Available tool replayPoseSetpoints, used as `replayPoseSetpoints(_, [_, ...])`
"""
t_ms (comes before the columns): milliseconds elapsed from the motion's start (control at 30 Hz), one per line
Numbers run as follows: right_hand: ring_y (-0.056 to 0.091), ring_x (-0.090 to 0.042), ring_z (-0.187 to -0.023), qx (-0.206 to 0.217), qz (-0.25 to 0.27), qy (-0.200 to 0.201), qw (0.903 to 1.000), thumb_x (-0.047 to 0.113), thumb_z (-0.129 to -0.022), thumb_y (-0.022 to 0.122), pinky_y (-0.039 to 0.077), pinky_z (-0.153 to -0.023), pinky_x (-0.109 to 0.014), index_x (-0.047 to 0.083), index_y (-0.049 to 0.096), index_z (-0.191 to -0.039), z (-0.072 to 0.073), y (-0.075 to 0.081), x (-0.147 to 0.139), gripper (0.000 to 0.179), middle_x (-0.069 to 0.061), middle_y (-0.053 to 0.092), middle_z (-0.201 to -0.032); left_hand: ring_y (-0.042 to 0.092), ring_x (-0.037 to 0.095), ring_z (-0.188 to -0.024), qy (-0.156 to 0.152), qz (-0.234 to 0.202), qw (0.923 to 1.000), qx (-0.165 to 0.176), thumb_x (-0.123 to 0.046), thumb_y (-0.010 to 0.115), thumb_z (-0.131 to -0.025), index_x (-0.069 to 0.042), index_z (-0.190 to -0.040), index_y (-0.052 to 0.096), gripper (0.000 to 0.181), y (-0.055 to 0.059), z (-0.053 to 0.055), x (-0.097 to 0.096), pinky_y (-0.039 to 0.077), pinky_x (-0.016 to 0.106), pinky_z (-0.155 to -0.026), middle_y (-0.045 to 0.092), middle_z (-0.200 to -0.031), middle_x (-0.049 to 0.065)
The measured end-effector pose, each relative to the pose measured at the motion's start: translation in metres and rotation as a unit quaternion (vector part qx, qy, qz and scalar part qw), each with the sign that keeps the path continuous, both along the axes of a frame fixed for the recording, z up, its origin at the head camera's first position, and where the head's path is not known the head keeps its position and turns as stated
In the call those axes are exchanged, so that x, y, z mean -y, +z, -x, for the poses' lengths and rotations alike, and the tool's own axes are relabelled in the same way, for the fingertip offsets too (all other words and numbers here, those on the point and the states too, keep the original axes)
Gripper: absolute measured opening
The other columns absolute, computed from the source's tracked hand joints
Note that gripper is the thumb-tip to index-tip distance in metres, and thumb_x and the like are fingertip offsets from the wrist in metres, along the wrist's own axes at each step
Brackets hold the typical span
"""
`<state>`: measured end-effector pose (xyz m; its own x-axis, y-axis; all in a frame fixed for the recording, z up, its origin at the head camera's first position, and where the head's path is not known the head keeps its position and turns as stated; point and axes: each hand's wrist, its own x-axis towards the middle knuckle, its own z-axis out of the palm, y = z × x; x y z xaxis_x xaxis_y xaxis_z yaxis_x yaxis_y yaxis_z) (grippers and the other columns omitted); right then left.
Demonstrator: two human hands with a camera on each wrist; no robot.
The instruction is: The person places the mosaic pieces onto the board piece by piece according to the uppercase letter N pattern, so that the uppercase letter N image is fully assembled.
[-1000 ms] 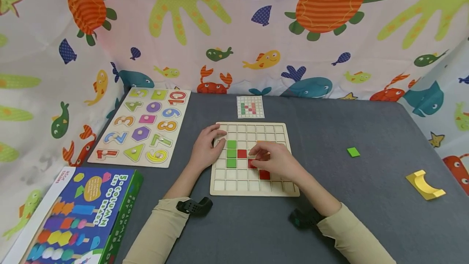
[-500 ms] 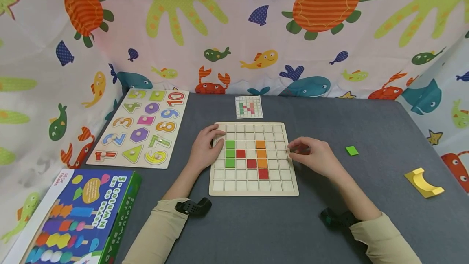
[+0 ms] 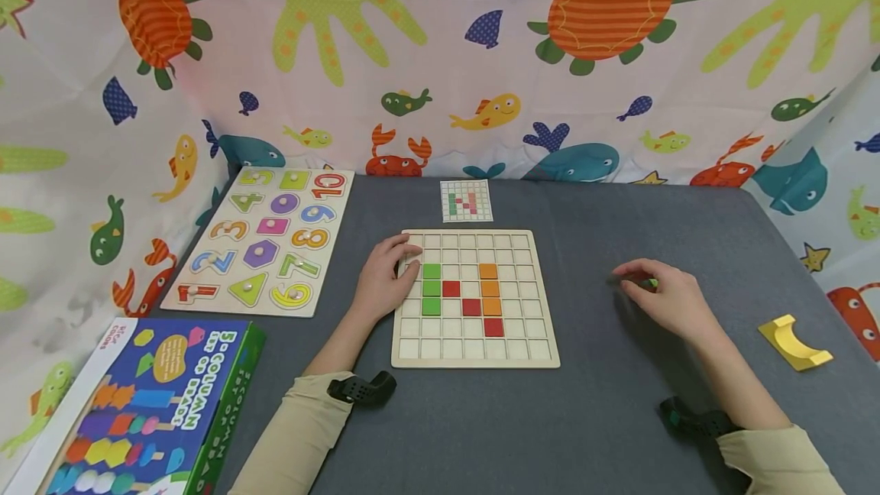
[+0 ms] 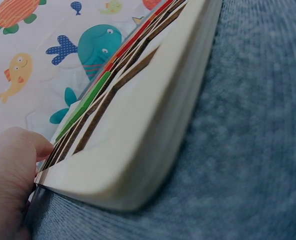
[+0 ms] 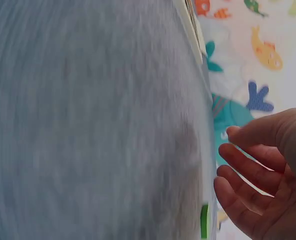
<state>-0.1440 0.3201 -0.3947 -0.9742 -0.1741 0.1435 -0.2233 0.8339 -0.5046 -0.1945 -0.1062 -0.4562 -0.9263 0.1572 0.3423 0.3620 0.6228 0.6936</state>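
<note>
My left hand [image 3: 386, 275] rests at the left side of a wooden grid board [image 3: 476, 363], its fingertips on the rim. The left wrist view shows a finger bent over the board's edge near a corner. On the board lie green tiles [image 3: 431, 289] in a column, red tiles [image 3: 471, 307] on a slant and orange tiles [image 3: 490, 289] in another column. To the right, my right hand [image 3: 663, 298] hovers over the table with fingers loosely bent and nothing in them. A loose green tile [image 5: 204, 221] lies just beyond it, mostly hidden behind the fingers in the head view.
Behind the board lies a small pattern card [image 3: 467, 201]. A number and shape puzzle [image 3: 289, 235] is at the back left, with a bead set box [image 3: 151, 403] in front of it. A yellow curved block [image 3: 796, 343] lies far right. A printed curtain [image 3: 440, 44] hangs behind.
The right hand has left the board and moved right to the loose green tile. Orange tiles hidden under it before now show. The left hand has stayed put.
</note>
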Motion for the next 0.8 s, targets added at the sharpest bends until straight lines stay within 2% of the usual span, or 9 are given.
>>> replayPoseSetpoints(100, [0.054,-0.029,-0.085,0.001,-0.011,-0.01,0.9999,0.002,-0.09,0.059,0.044,-0.067,-0.038,0.006,0.068,-0.112,0.0,0.0,-0.014,0.023,-0.021,0.064,-0.109,0.045,0.03,-0.13,0.001,0.001,1.0,0.0,-0.015,0.061,-0.094,-0.008,-0.111,0.072,0.021,0.0,0.0,0.0,0.037,0.047,-0.106,0.055,-0.136,0.013])
replayPoseSetpoints(300, [0.05,-0.039,-0.097,0.027,-0.017,-0.011,0.9994,-0.006,-0.086,0.055,0.042,-0.078,-0.058,0.001,0.064,-0.116,0.002,-0.002,-0.031,0.032,-0.029,0.056,-0.12,0.045,0.031,-0.13,-0.003,-0.002,1.0,-0.002,-0.015,0.061,-0.094,-0.007,-0.111,0.072,0.021,0.0,0.0,0.0,0.037,0.048,-0.105,0.055,-0.137,0.015])
replayPoseSetpoints(433, [0.051,-0.041,-0.099,0.031,-0.024,-0.011,0.9992,-0.007,-0.085,0.055,0.041,-0.08,-0.062,-0.001,0.063,-0.117,0.003,-0.004,-0.035,0.033,-0.03,0.056,-0.118,0.045,0.031,-0.131,-0.006,0.001,1.0,-0.001,-0.015,0.06,-0.095,-0.007,-0.112,0.071,0.022,0.0,0.0,0.0,0.037,0.048,-0.106,0.054,-0.137,0.015])
replayPoseSetpoints(567, [0.055,-0.038,-0.095,0.02,-0.027,-0.009,0.9994,-0.003,-0.087,0.061,0.045,-0.076,-0.057,-0.001,0.064,-0.116,0.005,-0.007,-0.035,0.029,-0.027,0.06,-0.11,0.045,0.031,-0.13,-0.004,0.001,1.0,0.001,-0.015,0.061,-0.094,-0.007,-0.112,0.071,0.022,-0.001,0.0,0.001,0.037,0.048,-0.106,0.054,-0.137,0.015])
replayPoseSetpoints(733, [0.057,-0.028,-0.09,0.02,-0.024,-0.003,0.9995,0.009,-0.089,0.069,0.045,-0.068,-0.035,0.001,0.065,-0.117,0.006,-0.01,-0.031,0.029,-0.018,0.065,-0.101,0.045,0.03,-0.13,-0.002,0.003,1.0,0.0,-0.015,0.061,-0.094,-0.007,-0.112,0.071,0.022,-0.002,0.001,0.001,0.037,0.048,-0.106,0.054,-0.137,0.014])
replayPoseSetpoints(800, [0.057,-0.026,-0.09,0.02,-0.022,-0.005,0.9995,0.013,-0.089,0.071,0.043,-0.066,-0.031,0.002,0.065,-0.118,0.006,-0.01,-0.03,0.031,-0.016,0.065,-0.101,0.045,0.03,-0.13,-0.003,0.002,1.0,-0.001,-0.015,0.061,-0.094,-0.007,-0.112,0.071,0.022,-0.002,0.001,0.001,0.037,0.047,-0.106,0.054,-0.137,0.014])
